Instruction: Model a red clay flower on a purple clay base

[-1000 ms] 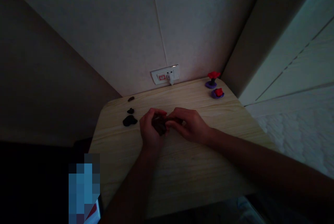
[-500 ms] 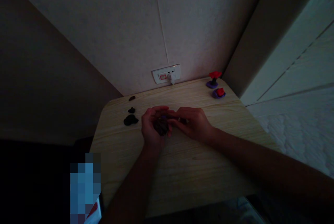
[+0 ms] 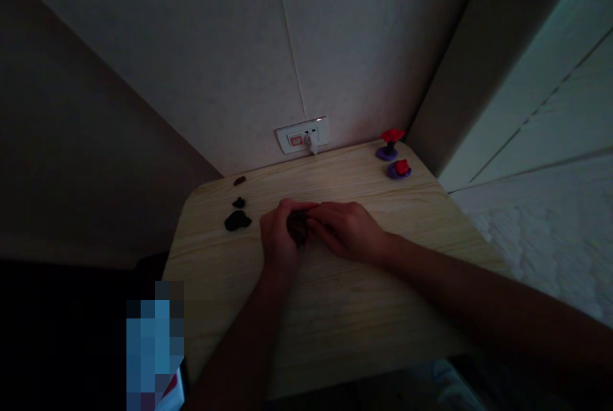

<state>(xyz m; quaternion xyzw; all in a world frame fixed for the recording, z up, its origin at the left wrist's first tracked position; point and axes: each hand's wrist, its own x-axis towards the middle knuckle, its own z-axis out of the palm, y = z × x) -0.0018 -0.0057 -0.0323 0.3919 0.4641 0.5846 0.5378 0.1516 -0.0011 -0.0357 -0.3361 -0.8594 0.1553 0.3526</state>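
A dark brown lump of modelling clay (image 3: 297, 227) sits in my left hand (image 3: 278, 235), whose fingers curl round its far side with the thumb on top. My right hand (image 3: 349, 229) comes in from the right, and its bent fingertips press together against the right side of the lump. Whether a smaller piece is pinched in those fingertips is hidden. Left of my hands lie a flat black piece of clay (image 3: 237, 221), a smaller black piece (image 3: 239, 203) and a little brown piece (image 3: 239, 180).
At the table's far right corner stands a red clay flower (image 3: 393, 136) on a purple base, with a red-and-purple clay piece (image 3: 399, 169) in front. A wall socket (image 3: 301, 136) with a plug is behind the wooden table (image 3: 335, 321). The light is dim.
My left hand has closed more round the clay lump, its thumb coming over the top. My right fingertips have moved in against the lump, and the purple bit between the hands is now hidden.
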